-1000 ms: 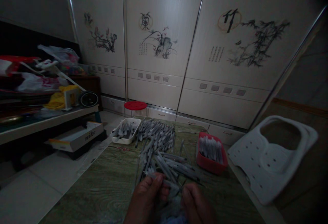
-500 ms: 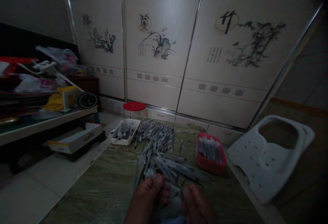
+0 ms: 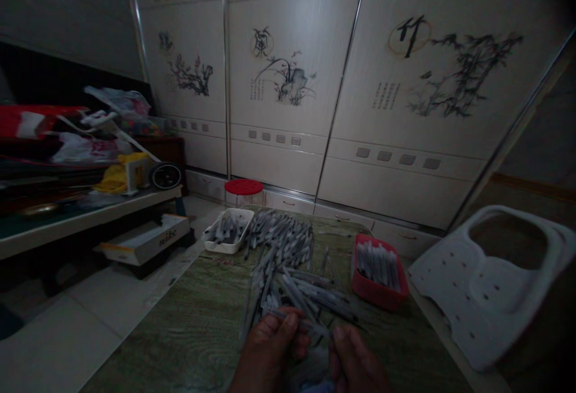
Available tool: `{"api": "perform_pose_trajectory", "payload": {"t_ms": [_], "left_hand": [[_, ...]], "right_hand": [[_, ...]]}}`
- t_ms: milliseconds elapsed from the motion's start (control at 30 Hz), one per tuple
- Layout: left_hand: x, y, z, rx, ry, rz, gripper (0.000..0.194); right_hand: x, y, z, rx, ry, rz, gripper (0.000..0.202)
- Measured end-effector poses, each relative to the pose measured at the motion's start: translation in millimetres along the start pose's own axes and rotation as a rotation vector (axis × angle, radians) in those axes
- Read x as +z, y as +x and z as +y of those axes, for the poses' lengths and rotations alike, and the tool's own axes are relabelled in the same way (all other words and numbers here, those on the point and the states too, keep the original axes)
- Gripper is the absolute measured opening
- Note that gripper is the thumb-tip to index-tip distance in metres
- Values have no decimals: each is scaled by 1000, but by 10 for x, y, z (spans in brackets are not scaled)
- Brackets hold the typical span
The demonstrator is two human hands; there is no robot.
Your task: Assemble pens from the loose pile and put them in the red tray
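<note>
My left hand [image 3: 272, 345] is closed at the near end of the table, thumb and fingers pinching a slim translucent pen [image 3: 310, 324]. The pen slants down to the right toward my right hand [image 3: 355, 357], whose fingers are bent together at its other end. Below and between the hands lie more pale, clear pieces, too dark and blurred to make out. Just beyond my fingers, a loose heap of similar pens [image 3: 281, 240] spreads away across the wood-patterned table [image 3: 180, 321].
A white basket [image 3: 209, 246] with pens stands at the far left of the table, a red basket [image 3: 380, 298] packed with pens at the right. A red stool [image 3: 243, 186] is behind. A white plastic chair [image 3: 477, 285] stands right; a cluttered bench [image 3: 135, 204] and shoebox [image 3: 148, 243] are left.
The whole view has shifted slightly, so everything sits a little further right. My hands keep nearly the same pose on the pen.
</note>
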State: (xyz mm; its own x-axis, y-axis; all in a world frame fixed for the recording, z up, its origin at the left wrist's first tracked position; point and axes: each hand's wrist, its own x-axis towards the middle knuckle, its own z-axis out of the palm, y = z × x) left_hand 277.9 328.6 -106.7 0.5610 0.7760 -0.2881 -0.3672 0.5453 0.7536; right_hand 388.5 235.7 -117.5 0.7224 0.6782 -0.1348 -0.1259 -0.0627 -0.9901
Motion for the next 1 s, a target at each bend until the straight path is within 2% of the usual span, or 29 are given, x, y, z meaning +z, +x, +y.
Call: {"api": "perform_pose_trajectory", "payload": {"t_ms": [133, 267, 500, 633, 767, 900, 1000], "left_hand": [[-31, 21, -21, -12, 33, -22, 54], [-45, -39, 104, 7, 59, -55, 56], [-238, -53, 452, 202, 216, 191, 45], [-314, -26, 534, 257, 344, 247, 38], [-321, -4, 494, 396, 640, 218, 28], [-372, 59, 370, 590, 1047, 111, 22], [-388, 91, 304, 656, 1350, 34, 24]], "right_hand": [[-5, -17, -145, -12, -51, -65, 63], [-165, 28, -258, 27, -11, -60, 58], [-628, 238, -226, 118, 226, 62, 44], [-791, 310, -182, 148, 238, 146, 38], [-852, 346, -161, 134, 223, 167, 35], [-861, 358, -142, 106, 208, 157, 36], [-870, 362, -119, 102, 185, 158, 37]]}}
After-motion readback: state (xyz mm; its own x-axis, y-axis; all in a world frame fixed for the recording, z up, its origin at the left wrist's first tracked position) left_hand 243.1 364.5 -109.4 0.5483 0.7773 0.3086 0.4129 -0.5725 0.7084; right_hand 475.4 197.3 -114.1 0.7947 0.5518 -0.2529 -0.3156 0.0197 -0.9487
